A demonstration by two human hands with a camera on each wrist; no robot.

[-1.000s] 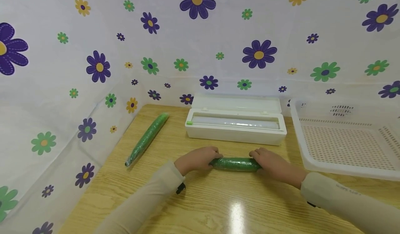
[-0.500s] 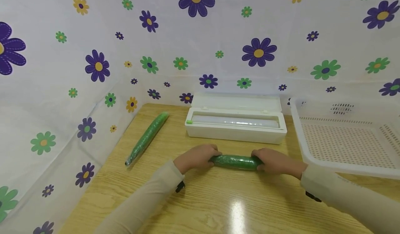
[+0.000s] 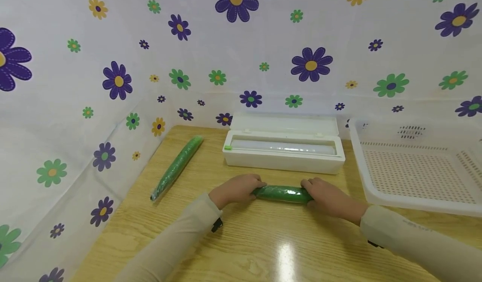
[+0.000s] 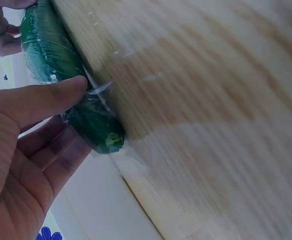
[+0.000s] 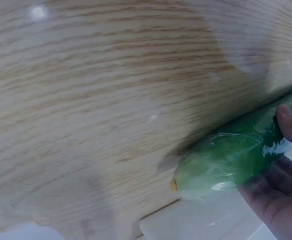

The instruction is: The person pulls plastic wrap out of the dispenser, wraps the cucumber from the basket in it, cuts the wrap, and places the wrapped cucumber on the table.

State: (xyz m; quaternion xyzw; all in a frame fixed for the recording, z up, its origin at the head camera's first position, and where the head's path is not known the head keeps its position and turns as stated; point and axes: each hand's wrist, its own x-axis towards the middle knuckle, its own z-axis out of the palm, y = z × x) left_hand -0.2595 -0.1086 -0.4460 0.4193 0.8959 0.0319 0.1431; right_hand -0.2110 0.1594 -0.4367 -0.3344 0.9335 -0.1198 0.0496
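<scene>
A cucumber (image 3: 284, 193) in clear plastic film lies crosswise between both hands, close over the wooden table. My left hand (image 3: 240, 190) grips its left end; in the left wrist view the thumb (image 4: 60, 97) presses the film on one side and the fingers curl under the other. The cucumber's dark tip (image 4: 110, 140) sticks out past that grip. At the other end my right hand (image 3: 326, 196) holds it, thumb and fingers on opposite sides. The right wrist view shows the paler, film-covered end (image 5: 206, 172) projecting beyond the right hand.
A second film-wrapped cucumber (image 3: 177, 167) lies slanted at the left of the table (image 3: 226, 248). Behind the hands stands a white dispenser box (image 3: 282, 163), lid raised, with a roll of cling film (image 3: 282, 147) inside. A white plastic basket (image 3: 418, 206) stands at the right.
The cucumber between the hands turns slightly, its shine shifting, and the right hand's fingers change their hold on it. Both hands stay in nearly the same place.
</scene>
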